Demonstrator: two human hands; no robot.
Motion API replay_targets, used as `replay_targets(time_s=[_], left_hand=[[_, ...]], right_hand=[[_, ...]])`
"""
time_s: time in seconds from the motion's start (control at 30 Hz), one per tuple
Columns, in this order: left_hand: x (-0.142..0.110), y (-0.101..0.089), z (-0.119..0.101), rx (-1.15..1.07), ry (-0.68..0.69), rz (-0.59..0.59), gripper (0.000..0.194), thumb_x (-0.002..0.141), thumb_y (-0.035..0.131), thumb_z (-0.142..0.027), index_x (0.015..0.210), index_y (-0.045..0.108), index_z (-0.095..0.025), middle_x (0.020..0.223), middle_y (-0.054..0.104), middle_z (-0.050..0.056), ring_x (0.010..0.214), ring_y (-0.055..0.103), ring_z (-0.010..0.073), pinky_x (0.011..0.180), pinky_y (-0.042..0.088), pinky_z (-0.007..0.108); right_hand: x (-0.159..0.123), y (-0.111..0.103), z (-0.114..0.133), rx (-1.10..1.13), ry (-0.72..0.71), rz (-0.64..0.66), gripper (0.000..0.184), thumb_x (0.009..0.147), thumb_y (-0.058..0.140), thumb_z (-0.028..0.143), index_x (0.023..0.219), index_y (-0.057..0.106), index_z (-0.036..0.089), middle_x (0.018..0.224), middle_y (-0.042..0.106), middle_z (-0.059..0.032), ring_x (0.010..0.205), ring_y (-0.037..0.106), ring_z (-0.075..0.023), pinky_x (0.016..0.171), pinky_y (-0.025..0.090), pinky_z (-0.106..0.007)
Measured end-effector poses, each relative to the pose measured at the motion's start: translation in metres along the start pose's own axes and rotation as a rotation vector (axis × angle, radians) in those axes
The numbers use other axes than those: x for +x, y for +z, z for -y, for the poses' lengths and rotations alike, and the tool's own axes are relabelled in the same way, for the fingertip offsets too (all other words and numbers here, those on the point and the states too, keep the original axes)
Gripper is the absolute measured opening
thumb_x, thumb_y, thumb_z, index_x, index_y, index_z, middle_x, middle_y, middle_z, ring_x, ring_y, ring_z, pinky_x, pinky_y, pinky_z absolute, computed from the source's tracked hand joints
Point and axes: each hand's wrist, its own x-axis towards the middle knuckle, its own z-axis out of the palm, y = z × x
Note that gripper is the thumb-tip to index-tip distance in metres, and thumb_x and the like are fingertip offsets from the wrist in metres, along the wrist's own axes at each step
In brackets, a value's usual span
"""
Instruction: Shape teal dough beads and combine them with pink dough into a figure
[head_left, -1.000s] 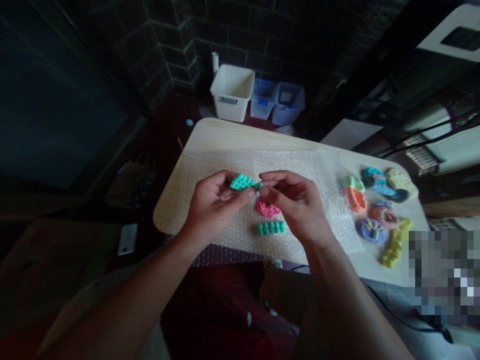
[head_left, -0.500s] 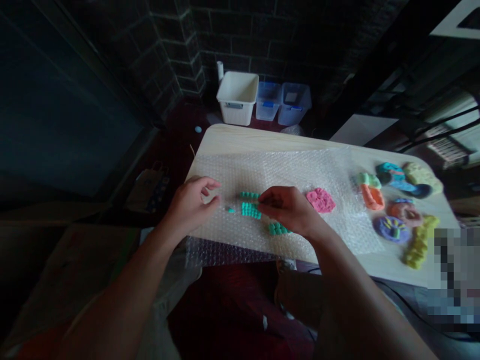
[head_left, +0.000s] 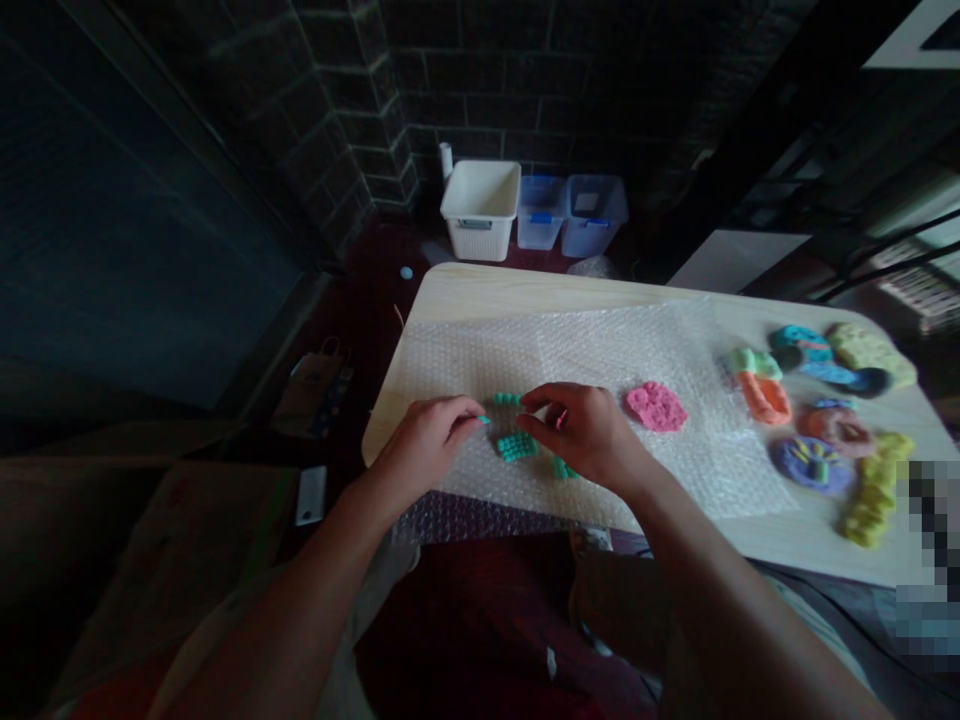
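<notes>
small green piece: a tiny green tip (head_left: pixel 484 420) shows at the fingertips of the left hand, above the bubble wrap (head_left: pixel 600 345).
left hand: the left hand (head_left: pixel 427 440) has thumb and fingers drawn together, pinching the green tip.
right hand: the right hand (head_left: pixel 589 432) is curled, thumb and forefinger near each other, just right of the green pieces; a little pink shows within the curl, and i cannot tell whether it is held.
green strip: a short knobbly strip (head_left: pixel 506 398) lies on the wrap, between the two hands and a little farther off.
green block: a block of knobbly rows (head_left: pixel 517 446) lies nearer the person than the strip.
third green piece: another green piece (head_left: pixel 564 469) is partly hidden under the right hand.
pink piece: a crumpled-looking pink piece (head_left: pixel 656 407) lies on the wrap, to the right of the right hand.
right end of table: on the pale wooden table (head_left: pixel 487 287) sit a green-and-orange piece (head_left: pixel 761 387), a purple disc with yellow marks (head_left: pixel 814 465) and a wavy yellow piece (head_left: pixel 877 490).
beyond the table: a white bin (head_left: pixel 481 240) stands beside two clear boxes with blue latches (head_left: pixel 541 232).
</notes>
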Motion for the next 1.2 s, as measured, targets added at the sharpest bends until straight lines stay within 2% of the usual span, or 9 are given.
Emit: replay_targets(time_s=[0.17, 0.3, 0.43, 0.57, 0.73, 1.03, 1.13, 1.2], left_hand=[[0.001, 0.005, -0.021, -0.303, -0.075, -0.014, 0.013, 0.099, 0.067, -0.022, 0.102, 0.079, -0.018, 0.091, 0.081, 0.005, 0.083, 0.074, 0.0189, 0.074, 0.056, 0.028], [0.002, 0.007, -0.029, -0.351, -0.074, -0.014, 0.016, 0.101, 0.066, -0.026, 0.094, 0.077, -0.017, 0.081, 0.075, 0.003, 0.076, 0.068, 0.0167, 0.07, 0.052, 0.027], [0.003, 0.006, -0.032, -0.424, -0.082, 0.046, 0.02, 0.102, 0.064, -0.028, 0.089, 0.074, -0.016, 0.079, 0.07, 0.002, 0.074, 0.064, 0.0156, 0.069, 0.049, 0.027], [0.005, 0.006, -0.035, -0.598, -0.127, 0.115, 0.021, 0.101, 0.066, -0.033, 0.094, 0.073, -0.015, 0.081, 0.07, 0.003, 0.076, 0.064, 0.0155, 0.071, 0.049, 0.027], [0.005, 0.006, -0.038, -0.717, -0.125, 0.17, 0.025, 0.102, 0.067, -0.037, 0.091, 0.072, -0.014, 0.079, 0.066, 0.002, 0.075, 0.06, 0.015, 0.072, 0.047, 0.028], [0.001, 0.014, -0.036, -0.921, -0.198, 0.226, 0.027, 0.099, 0.072, -0.039, 0.089, 0.073, -0.014, 0.078, 0.064, 0.002, 0.072, 0.055, 0.0131, 0.069, 0.041, 0.027], [0.001, 0.014, -0.04, -0.999, -0.277, 0.19, 0.023, 0.094, 0.077, -0.035, 0.087, 0.075, -0.014, 0.076, 0.066, 0.002, 0.07, 0.057, 0.0125, 0.068, 0.043, 0.027], [0.002, 0.013, -0.044, -1.069, -0.325, 0.142, 0.02, 0.09, 0.08, -0.031, 0.084, 0.074, -0.013, 0.076, 0.069, 0.003, 0.07, 0.059, 0.0123, 0.069, 0.045, 0.026]], right_hand=[[-0.002, 0.005, 0.006, 0.203, -0.137, 0.016, 0.021, 0.095, 0.076, 0.028, 0.112, 0.088, 0.022, 0.096, 0.085, -0.0046, 0.075, 0.075, -0.0169, 0.07, 0.056, -0.029], [-0.005, 0.003, 0.007, 0.2, -0.201, -0.013, 0.02, 0.098, 0.072, 0.025, 0.109, 0.089, 0.025, 0.096, 0.086, -0.0036, 0.078, 0.077, -0.0175, 0.072, 0.056, -0.03], [-0.007, -0.003, 0.009, 0.15, -0.24, -0.013, 0.02, 0.099, 0.07, 0.025, 0.106, 0.089, 0.026, 0.093, 0.086, -0.0034, 0.075, 0.077, -0.0173, 0.069, 0.055, -0.03], [-0.007, -0.006, 0.014, 0.167, -0.225, -0.009, 0.019, 0.097, 0.069, 0.023, 0.101, 0.088, 0.022, 0.088, 0.085, -0.0028, 0.071, 0.076, -0.0155, 0.068, 0.056, -0.027], [-0.008, -0.005, 0.019, 0.164, -0.229, -0.05, 0.013, 0.089, 0.069, 0.019, 0.089, 0.081, 0.017, 0.076, 0.079, -0.0026, 0.062, 0.068, -0.0126, 0.062, 0.052, -0.025], [-0.011, 0.003, 0.023, 0.113, -0.271, -0.094, 0.006, 0.083, 0.069, 0.021, 0.079, 0.071, 0.017, 0.07, 0.072, -0.0015, 0.058, 0.061, -0.011, 0.057, 0.045, -0.025], [-0.01, 0.0, 0.015, 0.185, -0.187, -0.14, 0.002, 0.08, 0.071, 0.019, 0.078, 0.072, 0.018, 0.064, 0.07, 0.0002, 0.054, 0.059, -0.0106, 0.053, 0.045, -0.024], [-0.006, -0.009, 0.004, 0.314, -0.08, -0.278, 0.004, 0.077, 0.075, 0.018, 0.078, 0.072, 0.019, 0.064, 0.071, 0.0001, 0.052, 0.062, -0.0114, 0.05, 0.047, -0.024]])
